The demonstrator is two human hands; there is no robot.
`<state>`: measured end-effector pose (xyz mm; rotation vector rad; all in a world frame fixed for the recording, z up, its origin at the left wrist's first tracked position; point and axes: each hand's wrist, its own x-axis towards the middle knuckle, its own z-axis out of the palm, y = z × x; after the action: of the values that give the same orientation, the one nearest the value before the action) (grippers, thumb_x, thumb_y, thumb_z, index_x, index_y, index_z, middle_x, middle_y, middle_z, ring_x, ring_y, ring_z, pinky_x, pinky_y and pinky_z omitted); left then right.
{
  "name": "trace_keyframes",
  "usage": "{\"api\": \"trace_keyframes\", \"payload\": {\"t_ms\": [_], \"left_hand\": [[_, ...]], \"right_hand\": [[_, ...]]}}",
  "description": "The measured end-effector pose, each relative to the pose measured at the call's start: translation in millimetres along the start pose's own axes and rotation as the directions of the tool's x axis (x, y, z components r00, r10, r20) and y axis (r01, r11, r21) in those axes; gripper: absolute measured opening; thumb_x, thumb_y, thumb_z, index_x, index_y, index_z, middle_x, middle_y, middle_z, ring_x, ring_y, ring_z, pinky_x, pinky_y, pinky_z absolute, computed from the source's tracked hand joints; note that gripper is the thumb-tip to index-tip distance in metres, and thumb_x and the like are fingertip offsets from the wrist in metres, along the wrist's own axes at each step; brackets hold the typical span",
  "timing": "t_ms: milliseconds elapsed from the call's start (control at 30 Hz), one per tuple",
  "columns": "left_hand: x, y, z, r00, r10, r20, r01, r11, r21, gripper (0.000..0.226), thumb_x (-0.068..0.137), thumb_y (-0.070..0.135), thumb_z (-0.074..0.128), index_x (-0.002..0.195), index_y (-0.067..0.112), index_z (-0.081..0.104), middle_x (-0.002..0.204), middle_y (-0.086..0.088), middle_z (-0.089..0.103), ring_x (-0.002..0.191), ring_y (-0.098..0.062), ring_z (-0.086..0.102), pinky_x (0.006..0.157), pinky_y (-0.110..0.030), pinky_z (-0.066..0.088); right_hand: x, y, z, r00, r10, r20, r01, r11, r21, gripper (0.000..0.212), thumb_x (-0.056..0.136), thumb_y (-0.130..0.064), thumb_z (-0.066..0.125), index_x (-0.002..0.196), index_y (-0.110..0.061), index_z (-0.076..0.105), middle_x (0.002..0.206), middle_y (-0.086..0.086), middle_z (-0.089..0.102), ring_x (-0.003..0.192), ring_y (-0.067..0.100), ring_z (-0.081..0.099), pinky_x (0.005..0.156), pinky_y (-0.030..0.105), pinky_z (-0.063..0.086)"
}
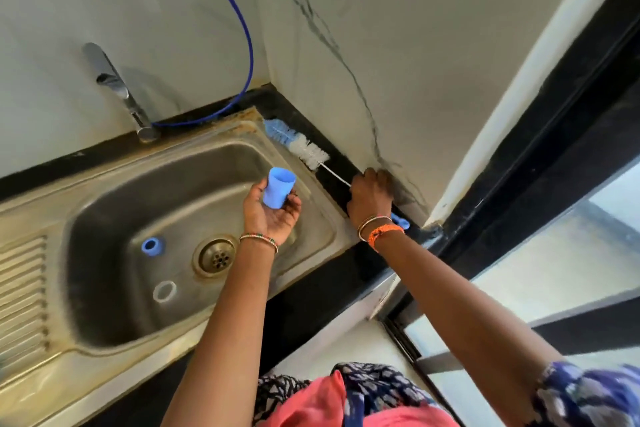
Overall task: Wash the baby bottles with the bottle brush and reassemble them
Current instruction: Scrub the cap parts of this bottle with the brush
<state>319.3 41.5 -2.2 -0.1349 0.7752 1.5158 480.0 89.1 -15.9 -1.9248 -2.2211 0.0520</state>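
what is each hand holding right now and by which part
The left hand holds a small blue plastic cap, fingers around its side wall. The right hand grips the blue-and-white bristled bottle brush by its handle, above the black counter ledge.

A blue screw ring (pixel 151 246) and a clear ring (pixel 165 291) lie in the steel sink (pixel 104 204), left of its drain (pixel 215 256). The blue-and-white bottle brush (pixel 299 146) lies on the black table (pixel 332 180) right of the sink.

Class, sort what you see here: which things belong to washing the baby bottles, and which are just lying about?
Belongs to the job:
bottle brush, under the right hand
blue cap, in the left hand
blue ring
clear ring
sink
tap

Just there:
blue hose
window
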Motion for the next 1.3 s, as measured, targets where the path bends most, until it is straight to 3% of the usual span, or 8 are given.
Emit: {"api": "trace_keyframes", "payload": {"t_ms": [100, 233, 433, 700, 833, 1067, 1133, 1300], "left_hand": [[1.7, 12.2, -2.0, 0.988, 0.147, -0.055, -0.151, 0.986, -0.077, 0.029, 0.093, 0.033, 0.054, 0.086, 0.005, 0.056, 0.072, -0.008, 0.051, 0.047, -0.011, 0.049, 0.043, -0.017, 0.044], [6.4, 50.5, -15.8, 0.974, 0.198, -0.111, -0.204, 0.978, -0.046, 0.043, 0.089, 0.049, 0.054, 0.077, 0.008, 0.052, 0.049, -0.003, 0.047, 0.033, -0.008, 0.042, 0.036, -0.013, 0.035], [-8.6, 127.3, -29.1, 0.945, 0.295, -0.138, -0.272, 0.948, 0.165, 0.043, 0.090, 0.051, 0.044, 0.068, 0.014, 0.042, 0.037, 0.003, 0.038, 0.026, -0.007, 0.027, 0.031, -0.011, 0.018], [-40.1, 213.7, -46.8, 0.920, 0.379, -0.103, -0.320, 0.874, 0.364, 0.042, 0.092, 0.050, 0.036, 0.070, 0.015, 0.043, 0.037, 0.005, 0.030, 0.025, -0.007, 0.017, 0.031, -0.009, 0.014], [-49.1, 240.1, -55.0, 0.912, 0.392, -0.124, -0.275, 0.805, 0.526, 0.042, 0.091, 0.051, 0.035, 0.068, 0.016, 0.038, 0.038, 0.006, 0.028, 0.026, -0.008, 0.015, 0.034, -0.006, 0.015], [-60.0, 281.9, -62.8, 0.942, 0.330, -0.064, -0.225, 0.760, 0.610, 0.050, 0.087, 0.059, 0.039, 0.061, 0.017, 0.034, 0.040, 0.005, 0.026, 0.028, -0.008, 0.018, 0.035, -0.010, 0.014], [-64.1, 288.0, -62.3, 0.951, 0.305, -0.054, -0.224, 0.800, 0.557, 0.051, 0.087, 0.061, 0.039, 0.060, 0.018, 0.032, 0.038, 0.006, 0.025, 0.027, -0.008, 0.019, 0.034, -0.008, 0.015], [-73.4, 302.7, -64.9, 0.936, 0.349, -0.052, -0.314, 0.891, 0.328, 0.044, 0.087, 0.051, 0.037, 0.059, 0.018, 0.029, 0.036, 0.005, 0.025, 0.025, -0.009, 0.018, 0.032, -0.010, 0.014]], "right_hand": [[-6.6, -4.7, -17.3, 0.999, 0.004, -0.044, 0.005, 0.980, 0.198, 0.026, 0.081, -0.006, 0.053, 0.107, -0.009, 0.058, 0.107, 0.012, 0.058, 0.094, 0.036, 0.057, 0.073, 0.035, 0.043], [-23.0, -8.4, -42.1, 0.947, -0.086, -0.310, 0.190, 0.927, 0.323, 0.016, 0.080, -0.007, 0.052, 0.088, -0.014, 0.064, 0.083, 0.007, 0.063, 0.073, 0.035, 0.058, 0.059, 0.031, 0.039], [-12.0, -26.8, -82.1, 0.799, -0.262, -0.542, 0.450, 0.858, 0.248, 0.015, 0.071, -0.005, 0.051, 0.075, -0.012, 0.064, 0.071, 0.005, 0.064, 0.064, 0.033, 0.059, 0.057, 0.032, 0.046], [10.0, -67.1, -95.0, 0.690, -0.411, -0.596, 0.596, 0.789, 0.147, 0.020, 0.069, -0.006, 0.045, 0.073, -0.009, 0.065, 0.067, 0.006, 0.063, 0.062, 0.035, 0.060, 0.056, 0.037, 0.049], [17.3, -93.5, -108.9, 0.535, -0.525, -0.662, 0.695, 0.719, -0.008, 0.029, 0.069, -0.009, 0.040, 0.074, -0.009, 0.068, 0.067, 0.006, 0.065, 0.062, 0.033, 0.060, 0.059, 0.036, 0.045], [19.8, -132.7, -127.9, 0.278, -0.608, -0.744, 0.777, 0.597, -0.197, 0.016, 0.076, -0.004, 0.053, 0.074, -0.011, 0.068, 0.073, 0.001, 0.067, 0.067, 0.027, 0.060, 0.065, 0.035, 0.032], [19.4, -141.0, -128.4, 0.269, -0.621, -0.737, 0.794, 0.576, -0.196, 0.017, 0.075, -0.005, 0.055, 0.077, -0.012, 0.070, 0.076, 0.000, 0.068, 0.067, 0.027, 0.061, 0.063, 0.034, 0.036], [17.6, -152.7, -132.1, 0.364, -0.527, -0.768, 0.799, 0.600, -0.033, 0.026, 0.077, -0.013, 0.044, 0.074, -0.011, 0.070, 0.071, 0.002, 0.068, 0.061, 0.028, 0.063, 0.050, 0.032, 0.048]]}}
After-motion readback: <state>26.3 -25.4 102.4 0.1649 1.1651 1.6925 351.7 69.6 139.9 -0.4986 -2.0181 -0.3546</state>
